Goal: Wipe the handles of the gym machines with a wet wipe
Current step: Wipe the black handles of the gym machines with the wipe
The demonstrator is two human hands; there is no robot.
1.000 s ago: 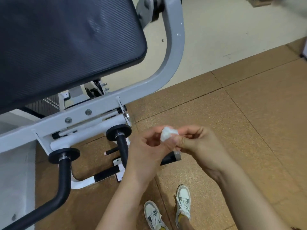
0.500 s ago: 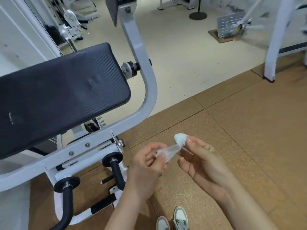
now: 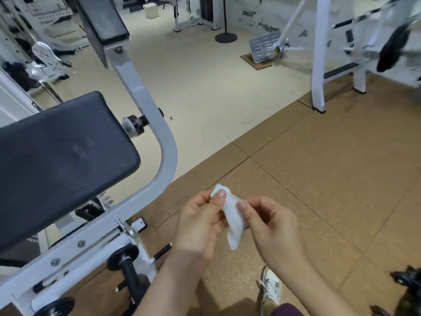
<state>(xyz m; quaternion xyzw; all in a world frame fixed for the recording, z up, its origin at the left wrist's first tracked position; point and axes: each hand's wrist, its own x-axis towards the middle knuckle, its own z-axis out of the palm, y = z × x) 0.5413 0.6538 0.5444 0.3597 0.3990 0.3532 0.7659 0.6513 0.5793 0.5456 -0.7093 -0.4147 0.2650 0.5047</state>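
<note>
Nearest to you, your sneaker (image 3: 271, 290) stands on the brown cork floor (image 3: 330, 179), below your forearms. Just above it your two hands meet over the floor, with the wet wipe (image 3: 232, 224) between them. Your left hand (image 3: 200, 224) pinches the wipe's bunched upper end under the thumb. Your right hand (image 3: 271, 226) pinches its right edge a little lower, fingers curled in. The wipe's lower end hangs free between your palms, touching nothing else.

To the left of your left wrist, and apart from the wipe, a black machine handle (image 3: 131, 279) drops from a round black collar on the white machine frame (image 3: 159, 133). Above that sits the black ribbed pad (image 3: 59, 160).

Beyond the cork tiles lies a pale beige floor (image 3: 216, 87). Farther off on the right stands a white upright post (image 3: 319, 53) of another machine, with a slotted footplate (image 3: 264, 47) behind it.
</note>
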